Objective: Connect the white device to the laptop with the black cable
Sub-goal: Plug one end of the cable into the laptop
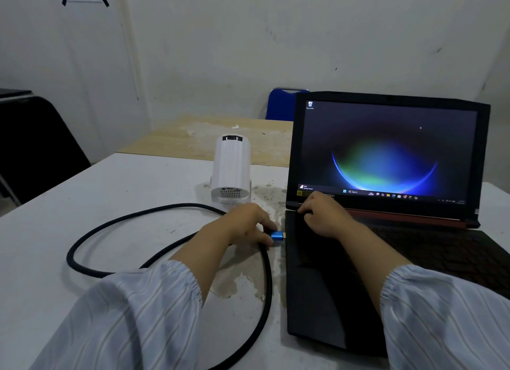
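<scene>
An open black laptop [325, 300] sits on the right of the white table [69, 220], its screen lit. A white cylindrical device [231, 168] stands left of it, ports facing me. A thick black cable [116, 220] loops across the table. My left hand [242, 227] pinches the cable's blue plug [277, 237], whose metal tip sits right at the laptop's left side edge. My right hand [324, 216] rests with curled fingers on the laptop's back left corner near the hinge. The cable's other end runs out of view at the bottom.
A bare wooden table [204, 140] stands behind the white one. A blue chair back [281, 104] shows behind the laptop. A black chair [36, 146] stands at the left. The table top near the device is stained and flaking.
</scene>
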The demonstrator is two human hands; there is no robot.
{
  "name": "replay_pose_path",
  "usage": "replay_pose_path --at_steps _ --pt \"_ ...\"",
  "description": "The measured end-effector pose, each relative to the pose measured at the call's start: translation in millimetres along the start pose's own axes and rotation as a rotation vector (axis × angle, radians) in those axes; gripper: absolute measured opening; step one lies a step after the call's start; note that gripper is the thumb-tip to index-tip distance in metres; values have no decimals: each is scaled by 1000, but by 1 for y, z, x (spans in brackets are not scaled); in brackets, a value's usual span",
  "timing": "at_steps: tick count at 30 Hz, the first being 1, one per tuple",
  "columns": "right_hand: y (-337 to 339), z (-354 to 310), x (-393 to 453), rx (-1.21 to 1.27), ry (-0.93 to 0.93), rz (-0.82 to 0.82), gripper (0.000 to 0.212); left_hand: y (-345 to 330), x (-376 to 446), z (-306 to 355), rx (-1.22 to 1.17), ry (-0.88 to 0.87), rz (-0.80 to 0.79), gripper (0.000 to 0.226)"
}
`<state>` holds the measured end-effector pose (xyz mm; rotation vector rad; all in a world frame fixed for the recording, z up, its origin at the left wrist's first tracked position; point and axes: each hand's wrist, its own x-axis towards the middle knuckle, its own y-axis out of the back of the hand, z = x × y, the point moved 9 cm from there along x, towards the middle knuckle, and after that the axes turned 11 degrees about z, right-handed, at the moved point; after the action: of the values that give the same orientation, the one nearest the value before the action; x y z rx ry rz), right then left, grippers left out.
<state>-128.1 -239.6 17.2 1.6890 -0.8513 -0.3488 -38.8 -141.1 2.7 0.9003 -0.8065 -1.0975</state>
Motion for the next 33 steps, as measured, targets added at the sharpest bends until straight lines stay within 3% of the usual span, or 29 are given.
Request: replay_pose_path --at_steps 10,33 --pt "0 -1 3 -10 -21 -3 36 0 9 5 114 -84 -42 38" --pt "-2 1 4 -21 -27 18 33 0 11 7 -113 -16 62 33"
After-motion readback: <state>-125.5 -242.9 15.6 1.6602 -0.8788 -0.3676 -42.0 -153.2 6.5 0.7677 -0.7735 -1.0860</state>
